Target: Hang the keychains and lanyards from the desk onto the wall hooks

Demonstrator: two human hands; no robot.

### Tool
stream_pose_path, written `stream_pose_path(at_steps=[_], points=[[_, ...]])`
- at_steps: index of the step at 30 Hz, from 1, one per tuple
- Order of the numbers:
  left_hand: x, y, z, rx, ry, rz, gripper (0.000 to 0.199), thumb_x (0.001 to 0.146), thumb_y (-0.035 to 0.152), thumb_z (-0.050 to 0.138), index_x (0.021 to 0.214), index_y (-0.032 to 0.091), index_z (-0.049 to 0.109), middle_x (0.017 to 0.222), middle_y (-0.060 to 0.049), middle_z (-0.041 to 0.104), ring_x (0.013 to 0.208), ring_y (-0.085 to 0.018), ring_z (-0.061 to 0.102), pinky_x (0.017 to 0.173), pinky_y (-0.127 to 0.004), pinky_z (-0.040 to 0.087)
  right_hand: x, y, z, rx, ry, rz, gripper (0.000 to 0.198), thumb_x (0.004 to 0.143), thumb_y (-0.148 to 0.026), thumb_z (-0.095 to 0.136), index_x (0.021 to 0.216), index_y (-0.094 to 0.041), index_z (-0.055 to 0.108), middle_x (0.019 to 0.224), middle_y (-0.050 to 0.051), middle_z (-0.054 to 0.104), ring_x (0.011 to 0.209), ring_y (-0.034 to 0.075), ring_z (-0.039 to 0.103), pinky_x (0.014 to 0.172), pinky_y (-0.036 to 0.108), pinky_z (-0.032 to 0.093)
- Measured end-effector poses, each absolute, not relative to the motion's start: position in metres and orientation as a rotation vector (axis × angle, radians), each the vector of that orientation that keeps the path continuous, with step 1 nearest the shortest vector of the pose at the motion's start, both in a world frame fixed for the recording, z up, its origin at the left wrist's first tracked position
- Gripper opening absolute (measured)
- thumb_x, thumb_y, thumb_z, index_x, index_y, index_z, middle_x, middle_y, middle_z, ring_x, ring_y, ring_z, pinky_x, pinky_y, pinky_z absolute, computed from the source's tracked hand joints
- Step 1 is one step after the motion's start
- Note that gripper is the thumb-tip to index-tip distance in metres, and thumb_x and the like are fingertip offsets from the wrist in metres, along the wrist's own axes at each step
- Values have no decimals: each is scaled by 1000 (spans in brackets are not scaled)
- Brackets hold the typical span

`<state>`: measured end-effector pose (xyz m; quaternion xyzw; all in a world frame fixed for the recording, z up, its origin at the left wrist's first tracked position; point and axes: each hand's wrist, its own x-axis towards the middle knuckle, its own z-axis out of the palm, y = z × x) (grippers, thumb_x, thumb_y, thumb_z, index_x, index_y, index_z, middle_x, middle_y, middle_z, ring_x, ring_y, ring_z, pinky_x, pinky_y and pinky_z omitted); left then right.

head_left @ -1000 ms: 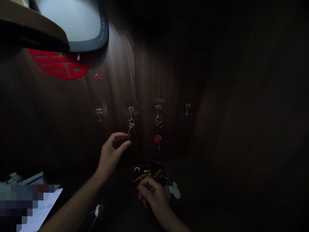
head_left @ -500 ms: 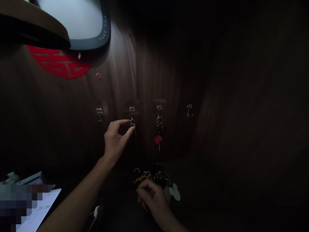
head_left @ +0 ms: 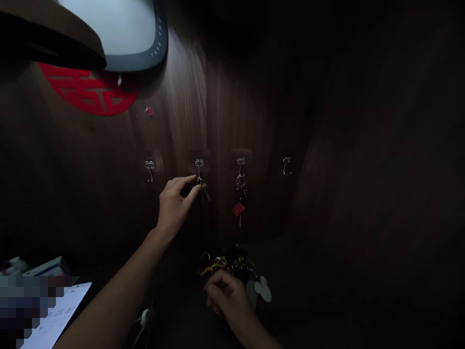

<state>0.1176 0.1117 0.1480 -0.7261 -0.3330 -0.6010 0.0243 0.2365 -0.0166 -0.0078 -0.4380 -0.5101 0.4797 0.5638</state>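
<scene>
Metal keys (head_left: 206, 192) hang at the centre of the frame, just below the second hook (head_left: 199, 163) from the left. Left hand (head_left: 173, 201): thumb and forefinger nearly together at the key ring, narrow gap between tips; a firm grip on it cannot be confirmed. To the right, a second key bunch (head_left: 240, 186) hangs on the third hook (head_left: 240, 161), red tag (head_left: 239, 209) below it. Outer hooks, left (head_left: 150, 165) and right (head_left: 286, 160), bear nothing visible. Right hand (head_left: 229, 292), lower centre: fingers curled inward, contents undetermined, positioned just in front of a tangle of cords (head_left: 215, 265). Pale lobed tag (head_left: 263, 289) lies right of that hand. Dark wood panel (head_left: 185, 92) backs all hooks. Upper left: red cut-out (head_left: 92, 94), partly covered by a dark-rimmed pale panel (head_left: 112, 29). Lower left: bright sheet or screen (head_left: 61, 310), partly pixelated.
</scene>
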Motion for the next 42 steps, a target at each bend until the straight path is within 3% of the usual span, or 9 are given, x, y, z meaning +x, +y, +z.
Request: stream_pose_path(at_steps=[9, 17, 25, 42], points=[[116, 107, 127, -2419, -1188, -2135, 32, 78, 32, 62, 109, 22, 61, 95, -2, 72, 87, -19, 67, 80, -32, 51, 235, -16, -8, -1028, -1208, 1154, 43, 71, -60, 61, 69, -17, 56, 51, -4, 51, 44, 7, 40, 46, 20, 30], [107, 101, 97, -2513, -1357, -2155, 30, 78, 31, 62, 107, 23, 60, 89, 0, 70, 84, -17, 66, 77, -29, 50, 235, -16, -8, -1049, -1267, 1134, 44, 72, -62, 59, 69, -18, 55, 51, -4, 50, 44, 7, 40, 47, 20, 30], [83, 73, 58, -2804, -1562, -1909, 17, 77, 28, 62, 93, 27, 67, 83, 2, 72, 80, -19, 66, 71, -26, 47, 234, -17, -8, -1077, -1296, 1146, 41, 74, -58, 59, 70, -17, 55, 53, -4, 50, 46, 8, 41, 48, 20, 32], [9, 33, 9, -2887, -2059, -1229, 23, 77, 35, 52, 92, 25, 66, 86, 1, 74, 82, -19, 68, 73, -25, 49, 228, -14, -19, -1124, -1348, 1112, 38, 77, -54, 58, 72, -17, 57, 55, -3, 53, 49, 9, 45, 49, 20, 36]])
